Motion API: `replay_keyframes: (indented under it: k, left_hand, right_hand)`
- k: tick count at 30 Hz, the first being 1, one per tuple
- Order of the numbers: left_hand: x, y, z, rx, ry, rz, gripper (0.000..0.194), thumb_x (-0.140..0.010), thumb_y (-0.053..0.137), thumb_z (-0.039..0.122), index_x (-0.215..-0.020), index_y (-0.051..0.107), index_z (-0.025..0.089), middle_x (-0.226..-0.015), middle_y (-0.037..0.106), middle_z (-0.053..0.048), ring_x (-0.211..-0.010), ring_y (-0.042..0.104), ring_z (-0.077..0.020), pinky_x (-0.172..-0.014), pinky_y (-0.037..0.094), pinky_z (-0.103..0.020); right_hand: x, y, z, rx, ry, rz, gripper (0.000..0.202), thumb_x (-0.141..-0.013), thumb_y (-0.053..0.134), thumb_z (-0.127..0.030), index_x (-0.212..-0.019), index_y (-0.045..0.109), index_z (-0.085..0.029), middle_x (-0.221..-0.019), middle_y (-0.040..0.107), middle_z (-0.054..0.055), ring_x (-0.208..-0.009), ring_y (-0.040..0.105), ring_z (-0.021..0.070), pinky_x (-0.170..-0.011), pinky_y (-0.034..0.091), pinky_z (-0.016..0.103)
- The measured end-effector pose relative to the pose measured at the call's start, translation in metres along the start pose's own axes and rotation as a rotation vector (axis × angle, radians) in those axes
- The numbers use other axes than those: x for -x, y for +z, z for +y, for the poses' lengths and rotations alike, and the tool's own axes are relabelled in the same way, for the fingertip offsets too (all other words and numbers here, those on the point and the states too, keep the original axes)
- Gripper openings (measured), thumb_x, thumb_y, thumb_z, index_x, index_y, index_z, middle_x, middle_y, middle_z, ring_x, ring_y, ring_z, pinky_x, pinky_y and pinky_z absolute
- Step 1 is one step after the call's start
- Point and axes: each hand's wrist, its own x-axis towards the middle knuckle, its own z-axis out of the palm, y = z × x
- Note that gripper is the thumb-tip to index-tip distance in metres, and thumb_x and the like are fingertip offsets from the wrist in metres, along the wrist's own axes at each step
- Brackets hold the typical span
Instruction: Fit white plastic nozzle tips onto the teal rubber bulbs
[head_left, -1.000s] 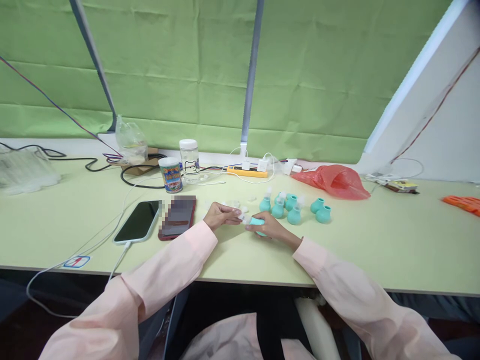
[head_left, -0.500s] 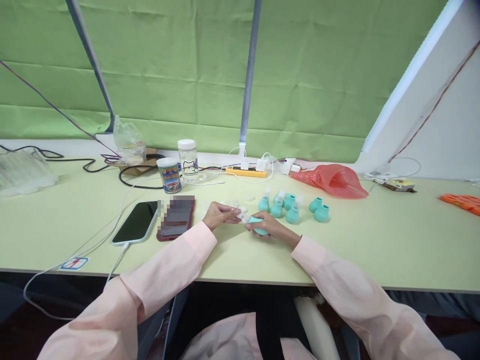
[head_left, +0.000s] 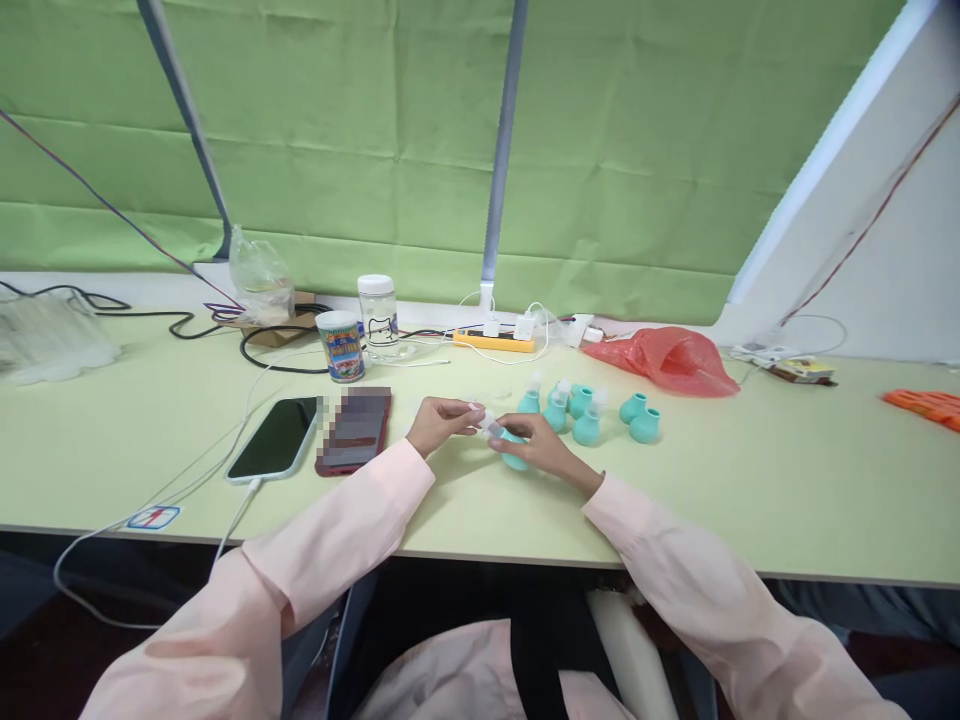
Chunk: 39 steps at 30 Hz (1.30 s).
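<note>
My left hand (head_left: 442, 425) is closed in a pinch on a small clear plastic nozzle (head_left: 490, 424). Right against its end is a teal rubber bulb (head_left: 514, 460), tilted toward the left hand. The fingers of my right hand (head_left: 546, 447) wrap over the bulb's top and neck, hiding how far the two parts meet. Several more teal bulbs (head_left: 586, 430) stand just beyond the right hand, some with clear nozzles on top. Two bulbs with open mouths (head_left: 644, 427) sit a little to their right. Loose clear pieces lie partly hidden behind my left hand.
Left of my hands lie a phone with a cable (head_left: 275, 440) and a red-edged phone (head_left: 355, 432). Behind them stand a printed tub (head_left: 343, 350) and a lidded jar (head_left: 380, 318). Farther back are a power strip (head_left: 493, 341) and a red plastic bag (head_left: 667, 362).
The bulb has turned more upright and sits slightly lower under my right hand, whose fingers have shifted over its top. My left fingers have changed their pinch on the nozzle. The view has shifted slightly.
</note>
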Motion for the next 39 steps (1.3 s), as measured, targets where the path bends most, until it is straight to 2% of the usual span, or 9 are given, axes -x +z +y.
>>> replay_keyframes:
  k: [4, 8, 12, 16, 19, 28, 32, 35, 39]
  left_hand:
    - [-0.001, -0.001, 0.004, -0.006, -0.019, 0.042, 0.043, -0.064, 0.054, 0.045, -0.080, 0.063, 0.007, -0.077, 0.064, -0.012, -0.063, 0.058, -0.0145, -0.064, 0.048, -0.030]
    - [-0.004, -0.007, 0.006, -0.107, 0.018, 0.197, 0.049, -0.069, 0.044, 0.049, -0.084, 0.061, 0.005, -0.075, 0.064, -0.014, -0.061, 0.057, -0.0149, -0.061, 0.047, -0.030]
    - [-0.004, -0.012, 0.003, -0.522, 0.158, 0.263, 0.041, -0.072, 0.042, 0.042, -0.080, 0.063, 0.008, -0.079, 0.064, -0.012, -0.069, 0.057, -0.0165, -0.063, 0.045, -0.028]
    - [-0.002, -0.012, -0.002, -1.089, 0.329, 0.185, 0.028, -0.073, 0.043, 0.030, -0.086, 0.063, 0.017, -0.089, 0.062, -0.007, -0.084, 0.051, -0.0194, -0.072, 0.042, -0.031]
    - [-0.002, -0.011, -0.003, -1.330, 0.327, 0.122, 0.026, -0.072, 0.043, 0.026, -0.089, 0.062, 0.019, -0.089, 0.060, -0.007, -0.087, 0.047, -0.0210, -0.072, 0.040, -0.031]
    - [0.002, -0.008, -0.013, -1.528, 0.315, -0.048, 0.034, -0.071, 0.046, 0.027, -0.103, 0.055, 0.024, -0.100, 0.051, -0.010, -0.093, 0.039, -0.0251, -0.075, 0.038, -0.036]
    - [0.002, -0.007, -0.017, -1.559, 0.337, -0.008, 0.035, -0.074, 0.042, 0.028, -0.108, 0.050, 0.026, -0.107, 0.046, -0.009, -0.098, 0.035, -0.0270, -0.074, 0.038, -0.038]
    - [0.001, -0.007, -0.015, -1.565, 0.303, 0.031, 0.036, -0.074, 0.041, 0.028, -0.108, 0.049, 0.025, -0.106, 0.047, -0.010, -0.099, 0.036, -0.0275, -0.072, 0.039, -0.037]
    - [0.000, -0.007, -0.013, -1.565, 0.227, -0.029, 0.036, -0.072, 0.044, 0.025, -0.108, 0.050, 0.021, -0.095, 0.053, -0.010, -0.093, 0.042, -0.0246, -0.071, 0.039, -0.033]
  right_hand:
    - [0.000, -0.004, 0.002, 0.067, 0.022, 0.082, 0.020, -0.065, 0.055, -0.034, -0.072, 0.058, -0.015, -0.072, 0.059, 0.002, -0.067, 0.053, 0.0137, -0.062, 0.042, 0.025]
    - [0.001, -0.008, 0.002, 0.095, 0.015, 0.157, 0.021, -0.065, 0.054, -0.035, -0.071, 0.056, -0.015, -0.069, 0.059, 0.003, -0.066, 0.055, 0.0146, -0.063, 0.043, 0.027]
    - [0.001, -0.012, 0.000, 0.217, 0.006, 0.317, 0.028, -0.062, 0.057, -0.033, -0.084, 0.051, -0.016, -0.065, 0.057, 0.001, -0.062, 0.053, 0.0139, -0.061, 0.042, 0.026]
    - [0.000, -0.014, 0.001, 0.332, 0.101, 0.396, 0.051, -0.061, 0.057, -0.032, -0.105, 0.036, -0.018, -0.058, 0.054, -0.003, -0.055, 0.051, 0.0133, -0.058, 0.039, 0.026]
    - [0.001, -0.014, 0.003, 0.435, 0.148, 0.418, 0.053, -0.062, 0.054, -0.034, -0.108, 0.033, -0.019, -0.062, 0.055, -0.002, -0.056, 0.051, 0.0140, -0.057, 0.037, 0.026]
    - [0.001, -0.010, 0.008, 0.609, 0.135, 0.491, 0.047, -0.064, 0.050, -0.031, -0.107, 0.035, -0.019, -0.079, 0.056, 0.002, -0.054, 0.051, 0.0125, -0.054, 0.035, 0.024]
    - [0.002, -0.010, 0.006, 0.660, 0.088, 0.570, 0.045, -0.065, 0.049, -0.030, -0.106, 0.036, -0.018, -0.092, 0.052, 0.005, -0.057, 0.050, 0.0128, -0.054, 0.036, 0.026]
    - [0.004, -0.011, 0.004, 0.665, 0.001, 0.643, 0.042, -0.066, 0.048, -0.030, -0.105, 0.037, -0.017, -0.100, 0.046, 0.009, -0.066, 0.050, 0.0157, -0.054, 0.038, 0.028]
    - [0.009, -0.005, 0.001, 0.639, -0.250, 0.667, 0.038, -0.067, 0.050, -0.026, -0.102, 0.038, -0.016, -0.097, 0.043, 0.011, -0.085, 0.046, 0.0211, -0.065, 0.040, 0.033]
